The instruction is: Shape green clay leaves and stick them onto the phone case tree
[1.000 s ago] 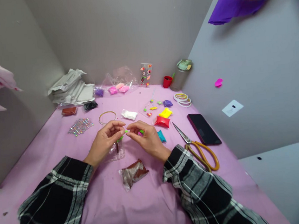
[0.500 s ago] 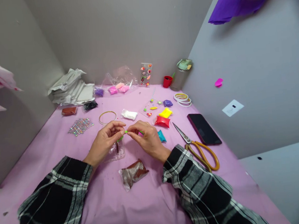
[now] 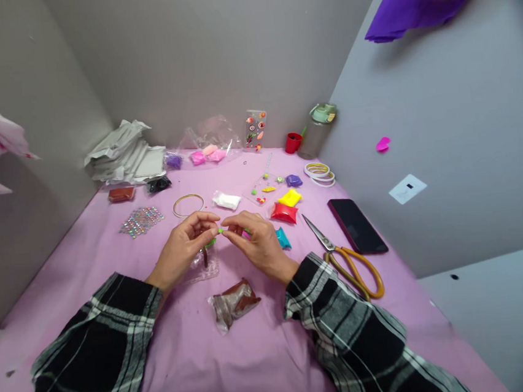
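Between the fingertips of both hands is a tiny bright green piece (image 3: 220, 231), soft-looking like clay. My left hand (image 3: 184, 248) pinches its left side, and my right hand (image 3: 257, 241) pinches it from the right. Under my left hand lies a clear plastic case (image 3: 209, 267) with green and dark brown shapes on it. A bit of pink shows behind my right fingers. Nearer to me rests a wrapped brown clay pack (image 3: 235, 304). A white pack (image 3: 227, 200) and a thin ring (image 3: 188, 205) lie beyond the hands.
Right of the hands are red (image 3: 284, 213), yellow (image 3: 289, 197) and teal (image 3: 283, 238) packs, scissors (image 3: 348, 261) and a phone (image 3: 357, 226). Tape rolls (image 3: 319, 174), a bottle (image 3: 317, 130) and a red cup (image 3: 293, 143) stand farther back. Left are rhinestones (image 3: 140, 222) and white packets (image 3: 126, 156).
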The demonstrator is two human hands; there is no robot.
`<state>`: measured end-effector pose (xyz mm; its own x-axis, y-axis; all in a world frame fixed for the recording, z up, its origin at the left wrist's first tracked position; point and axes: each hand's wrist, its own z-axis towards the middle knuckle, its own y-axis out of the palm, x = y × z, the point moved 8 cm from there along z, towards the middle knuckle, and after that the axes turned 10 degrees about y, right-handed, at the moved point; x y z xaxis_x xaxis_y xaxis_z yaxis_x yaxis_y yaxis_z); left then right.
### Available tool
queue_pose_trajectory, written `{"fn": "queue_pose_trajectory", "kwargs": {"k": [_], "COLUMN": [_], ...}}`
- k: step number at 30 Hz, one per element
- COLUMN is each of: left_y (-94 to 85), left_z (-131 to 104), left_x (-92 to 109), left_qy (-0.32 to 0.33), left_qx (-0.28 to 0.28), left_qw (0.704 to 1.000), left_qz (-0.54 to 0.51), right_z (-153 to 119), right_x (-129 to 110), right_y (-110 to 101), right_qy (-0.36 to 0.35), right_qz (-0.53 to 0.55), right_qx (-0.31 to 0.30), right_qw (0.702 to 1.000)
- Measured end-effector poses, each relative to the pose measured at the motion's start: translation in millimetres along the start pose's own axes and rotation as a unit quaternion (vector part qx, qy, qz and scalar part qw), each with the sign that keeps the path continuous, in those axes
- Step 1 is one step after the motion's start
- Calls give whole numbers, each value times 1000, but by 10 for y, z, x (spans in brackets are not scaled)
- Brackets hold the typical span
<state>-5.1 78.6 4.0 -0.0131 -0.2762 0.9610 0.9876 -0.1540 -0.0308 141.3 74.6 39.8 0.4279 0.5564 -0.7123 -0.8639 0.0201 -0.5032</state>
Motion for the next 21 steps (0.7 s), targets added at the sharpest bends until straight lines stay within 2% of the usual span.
{"fn": "queue_pose_trajectory", "kwargs": {"k": [6, 11, 17, 21], "left_y": [-6, -65, 5, 17], "left_z": [2, 9, -6, -19], "left_x": [14, 4, -67, -61], "left_qy": [3, -5, -25, -27], "left_qx": [0, 24, -23, -32], "left_qw": [1000, 999, 999, 999], "left_qz": [9, 37, 30, 31], "right_z": [-1, 0, -5, -4], "right_x": [-7, -4, 12, 13], "right_y": [3, 1, 5, 10], "right_qy": [-3, 7, 11, 10], "right_qz": [-3, -4, -2, -1], "right_qx": [-8, -8, -8, -12], "right_qw": [1000, 1000, 1000, 1000]}}
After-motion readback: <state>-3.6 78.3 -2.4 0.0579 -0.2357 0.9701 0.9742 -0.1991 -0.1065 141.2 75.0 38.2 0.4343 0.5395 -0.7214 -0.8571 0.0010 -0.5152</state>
